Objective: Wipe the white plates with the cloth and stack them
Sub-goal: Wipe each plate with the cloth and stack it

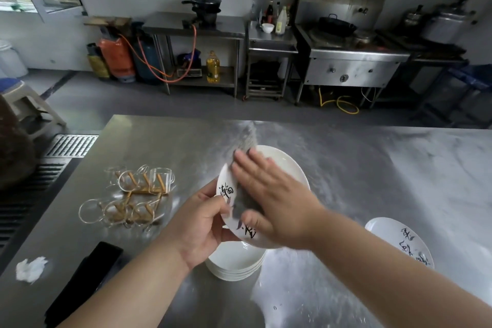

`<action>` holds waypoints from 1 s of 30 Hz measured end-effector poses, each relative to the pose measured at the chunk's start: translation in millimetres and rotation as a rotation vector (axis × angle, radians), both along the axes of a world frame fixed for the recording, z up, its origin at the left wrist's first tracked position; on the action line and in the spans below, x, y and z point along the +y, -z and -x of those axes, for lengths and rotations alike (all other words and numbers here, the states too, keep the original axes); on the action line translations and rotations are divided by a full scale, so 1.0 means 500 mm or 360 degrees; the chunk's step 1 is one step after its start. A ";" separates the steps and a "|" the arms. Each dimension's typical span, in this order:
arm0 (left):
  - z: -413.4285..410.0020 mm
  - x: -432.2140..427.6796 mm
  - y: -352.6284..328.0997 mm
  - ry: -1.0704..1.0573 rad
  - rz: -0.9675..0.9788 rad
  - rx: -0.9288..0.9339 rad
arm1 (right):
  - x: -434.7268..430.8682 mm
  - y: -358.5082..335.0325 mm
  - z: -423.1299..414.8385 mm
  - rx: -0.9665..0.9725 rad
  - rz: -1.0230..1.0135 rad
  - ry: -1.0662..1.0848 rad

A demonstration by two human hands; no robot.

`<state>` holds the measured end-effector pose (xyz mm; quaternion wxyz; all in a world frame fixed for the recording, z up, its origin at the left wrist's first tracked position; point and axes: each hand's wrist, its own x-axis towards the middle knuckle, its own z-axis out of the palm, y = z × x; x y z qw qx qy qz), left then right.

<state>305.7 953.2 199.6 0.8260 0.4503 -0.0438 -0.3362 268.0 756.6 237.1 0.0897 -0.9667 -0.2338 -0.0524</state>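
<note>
**A:** Where are the hands?

**B:** Over the near middle of a steel bench. The left hand grips the near-left rim of a tilted plate, with the thumb on the upper face and the fingers curled beneath. The right hand lies flat with straight fingers, pressing a grey cloth against the plate's face. The far end of the cloth sticks out past the fingertips and is blurred.

**A:** Is that plate on the bench?

**B:** No, it is held above a stack of white plates that sits on the bench directly below the hands.

**A:** Any writing?

**B:** Yes. There are black brush-style characters on the tilted plate, one group by the left thumb and one by the right thumb. They are partly covered and I cannot read them. A second marked plate lies alone on the bench to the right, well apart from the stack. It has similar black characters, also unreadable.

**A:** What else is on the bench?

**B:** To the left are clear glass cups hung on a wooden rack. Nearer, there is a flat black object and a crumpled white tissue.

**A:** Any labels in the background?

**B:** A yellow oil bottle stands on a low shelf, but its label is too small to read.
</note>
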 end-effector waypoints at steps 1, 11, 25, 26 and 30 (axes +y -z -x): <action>0.000 0.002 -0.003 0.0006 0.0025 0.0005 | -0.013 -0.013 -0.013 -0.0022 0.0043 0.0120; 0.011 -0.001 0.004 0.0006 -0.0031 -0.0040 | 0.011 0.022 -0.003 0.0058 0.0048 0.0077; 0.012 -0.022 0.018 -0.0226 -0.0074 0.0095 | -0.038 0.034 0.005 0.0209 0.0052 0.0488; 0.009 -0.027 0.016 -0.0253 -0.0055 0.0098 | -0.048 0.023 -0.007 0.0192 0.0086 0.0522; -0.020 -0.026 0.007 -0.0473 0.0022 0.0165 | -0.027 0.039 0.033 0.0253 -0.0095 0.0620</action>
